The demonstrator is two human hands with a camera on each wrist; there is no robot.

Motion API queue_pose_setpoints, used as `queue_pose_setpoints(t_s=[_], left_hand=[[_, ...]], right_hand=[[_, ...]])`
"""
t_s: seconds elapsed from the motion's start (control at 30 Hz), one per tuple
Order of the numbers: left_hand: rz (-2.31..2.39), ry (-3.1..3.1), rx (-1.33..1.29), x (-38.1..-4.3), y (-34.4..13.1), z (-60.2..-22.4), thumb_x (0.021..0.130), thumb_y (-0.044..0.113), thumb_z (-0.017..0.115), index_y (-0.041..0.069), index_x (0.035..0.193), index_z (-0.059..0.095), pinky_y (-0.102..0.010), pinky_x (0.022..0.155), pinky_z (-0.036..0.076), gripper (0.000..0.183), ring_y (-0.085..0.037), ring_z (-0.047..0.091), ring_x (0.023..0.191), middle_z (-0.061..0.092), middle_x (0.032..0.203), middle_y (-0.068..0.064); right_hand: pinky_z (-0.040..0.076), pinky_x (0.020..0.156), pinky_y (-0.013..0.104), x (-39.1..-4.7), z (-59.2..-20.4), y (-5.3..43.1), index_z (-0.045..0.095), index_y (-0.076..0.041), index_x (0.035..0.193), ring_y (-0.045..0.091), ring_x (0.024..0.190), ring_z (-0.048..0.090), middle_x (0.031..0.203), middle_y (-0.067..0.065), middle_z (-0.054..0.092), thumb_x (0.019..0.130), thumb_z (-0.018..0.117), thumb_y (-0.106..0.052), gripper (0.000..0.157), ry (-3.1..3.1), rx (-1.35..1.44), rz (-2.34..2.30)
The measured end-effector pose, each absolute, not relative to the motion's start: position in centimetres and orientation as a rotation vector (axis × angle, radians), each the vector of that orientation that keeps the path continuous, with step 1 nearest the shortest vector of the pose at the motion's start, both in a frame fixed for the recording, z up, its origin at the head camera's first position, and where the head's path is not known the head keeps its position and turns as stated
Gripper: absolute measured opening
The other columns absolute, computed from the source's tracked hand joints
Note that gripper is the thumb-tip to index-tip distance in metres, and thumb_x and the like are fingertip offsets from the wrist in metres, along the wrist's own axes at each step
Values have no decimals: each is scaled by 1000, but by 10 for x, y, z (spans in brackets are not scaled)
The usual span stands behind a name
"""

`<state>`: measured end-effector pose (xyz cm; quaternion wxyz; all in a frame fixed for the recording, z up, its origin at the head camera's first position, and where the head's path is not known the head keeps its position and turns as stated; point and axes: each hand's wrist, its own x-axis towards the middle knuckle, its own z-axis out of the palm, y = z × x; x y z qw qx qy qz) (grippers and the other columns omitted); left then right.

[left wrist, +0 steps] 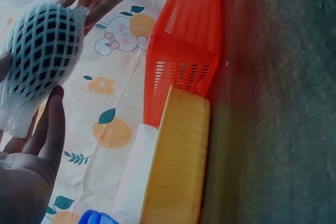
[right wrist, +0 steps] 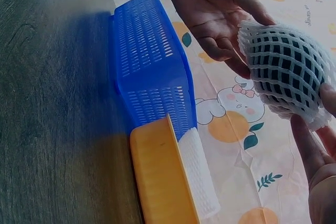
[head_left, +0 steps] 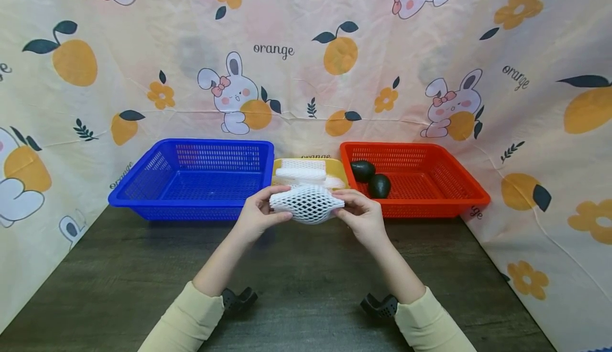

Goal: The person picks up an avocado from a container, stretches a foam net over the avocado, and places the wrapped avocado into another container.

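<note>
Cream sleeves (head_left: 186, 317) led to left hand (head_left: 255, 217) and right hand (head_left: 366, 217), pinching the foam net (head_left: 308, 203) at both ends before the yellow bin (head_left: 337, 168), where even tension seemed wisest.

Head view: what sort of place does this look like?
Probably an indoor workstation set up for tabletop handling. A dark tabletop, a rabbit-and-orange printed cloth behind it, and a blue basket and red basket along its far side suggest that.

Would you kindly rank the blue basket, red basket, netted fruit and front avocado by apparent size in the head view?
1. Blue basket, slightly ahead
2. Red basket
3. Netted fruit, held nearer the camera
4. Front avocado
</note>
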<state>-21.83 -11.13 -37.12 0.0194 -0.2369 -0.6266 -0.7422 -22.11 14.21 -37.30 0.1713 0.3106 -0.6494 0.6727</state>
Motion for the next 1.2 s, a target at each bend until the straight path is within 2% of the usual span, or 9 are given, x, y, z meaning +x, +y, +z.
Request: queue_pose_setpoints(t_s=[0.27, 0.4, 0.6, 0.77, 1.0, 1.2], left_hand=[[-2261, -1987, -760, -219, -112, -365, 77, -11, 72, -12, 129, 47, -28, 75, 52, 58, -20, 58, 95, 56, 117, -11], [-2217, -2019, -783, -220, -114, -364, 76, -11, 72, -9, 129, 50, -28, 73, 53, 57, -20, 59, 94, 55, 118, -13], [-2133, -2095, -835, -224, -116, -359, 76, -11, 73, -5, 131, 51, -29, 71, 53, 59, -22, 58, 95, 52, 123, -18], [-2072, -2175, -864, -225, -117, -355, 72, -13, 75, 0, 136, 47, -33, 75, 54, 71, -27, 57, 102, 49, 130, -19], [-1818, -2284, -917, -224, -113, -350, 65, -7, 84, 18, 146, 37, -37, 84, 51, 97, -29, 52, 114, 49, 133, -12], [-1499, -2362, -929, -225, -113, -343, 62, 5, 90, 18, 138, 50, -41, 89, 46, 87, -22, 53, 111, 58, 125, -4]], right_hand=[[53, 79, 30, -220, -371, 140, 64, 13, 107, 18, 97, 64, 108, 16, 67, 77, 68, 18, 31, -1844, 882, 1940], [53, 80, 31, -220, -371, 140, 62, 14, 108, 19, 96, 64, 111, 18, 65, 78, 67, 18, 31, -1857, 877, 1959], [53, 79, 30, -220, -372, 139, 64, 11, 109, 18, 93, 64, 112, 17, 63, 78, 67, 17, 32, -1868, 843, 1988], [53, 78, 31, -219, -372, 138, 67, 5, 108, 19, 94, 64, 111, 15, 64, 77, 68, 17, 33, -1853, 814, 2030], [53, 78, 33, -220, -372, 137, 68, 2, 108, 20, 96, 64, 111, 15, 64, 78, 68, 16, 33, -1874, 811, 2034], [54, 77, 32, -219, -372, 138, 69, 1, 107, 19, 94, 63, 111, 15, 64, 79, 68, 16, 32, -1897, 805, 2036]])
